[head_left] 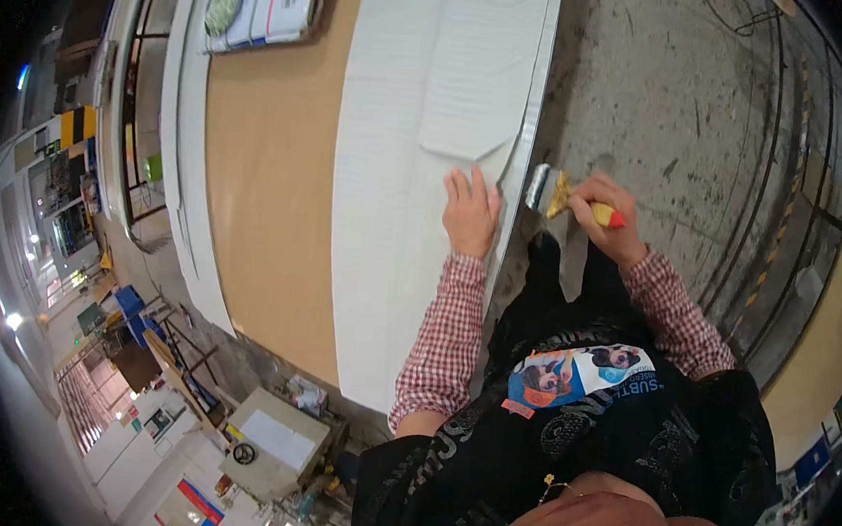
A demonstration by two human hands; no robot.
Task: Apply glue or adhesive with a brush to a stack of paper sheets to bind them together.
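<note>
My left hand (471, 213) lies palm down with its fingers stretched out on a long white sheet (378, 183). Its fingertips reach the near edge of a second white layer (481, 74), which is creased and slightly lifted at its corner. My right hand (617, 217) is closed round the yellow, red-tipped handle of a flat paintbrush (557, 196). The brush's bristle end points left, close to the metal edge (533, 125) of the work table, though I cannot tell whether it touches.
A brown board (267, 176) extends left of the white sheet. On its far end sits a white and blue wrapped bundle (287, 9) with a round greenish roll (224, 7) on top. A machine with a black handwheel (244, 454) stands at lower left. Concrete floor (672, 105) lies right.
</note>
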